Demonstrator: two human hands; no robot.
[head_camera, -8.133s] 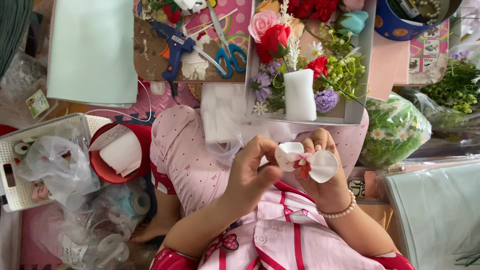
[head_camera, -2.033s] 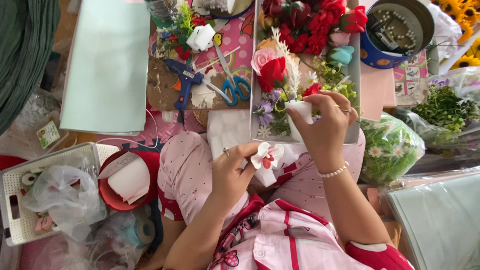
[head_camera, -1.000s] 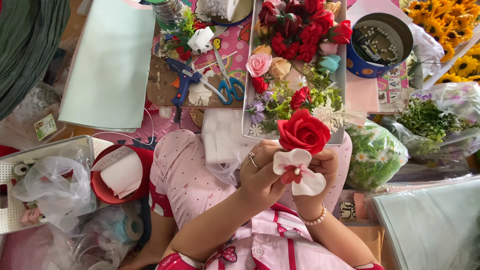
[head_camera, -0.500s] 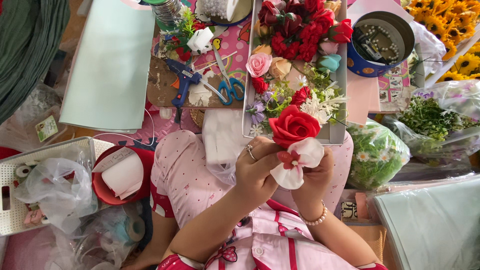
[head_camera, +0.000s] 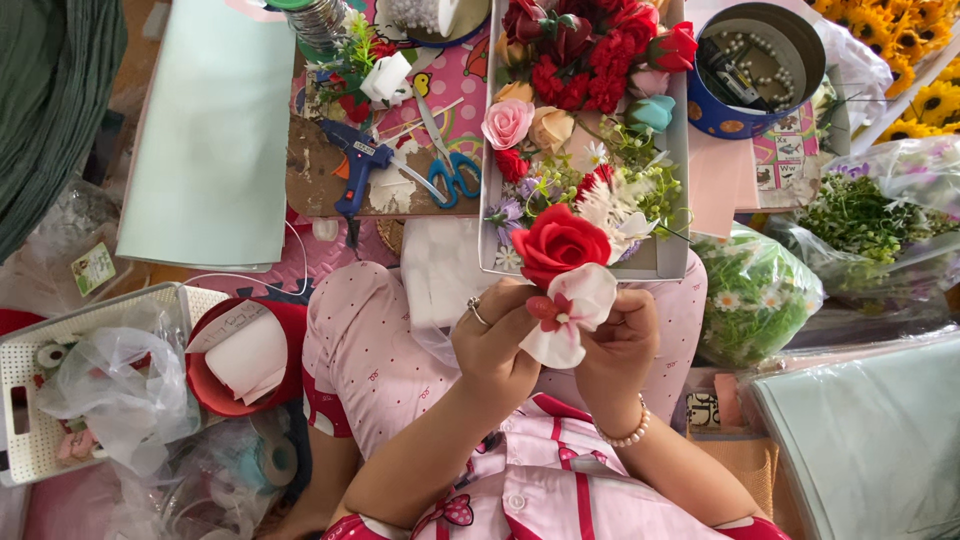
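Lowered slightly, red rose (head_camera: 558, 243) and white flower (head_camera: 566, 312) stay pinched between both hands' fingers (head_camera: 500, 318)

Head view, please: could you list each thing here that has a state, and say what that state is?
Left hand: closed on the flower stems.
Right hand: closed beside it, fingers behind the white bow.
Red rose: full bloom, held upright.
White bow: tied, pressed under the rose.
Scissors: lying slightly open.
Glue gun: lying on its side.
Blue tin: lid off, beads inside.
Red bowl: holding white paper.
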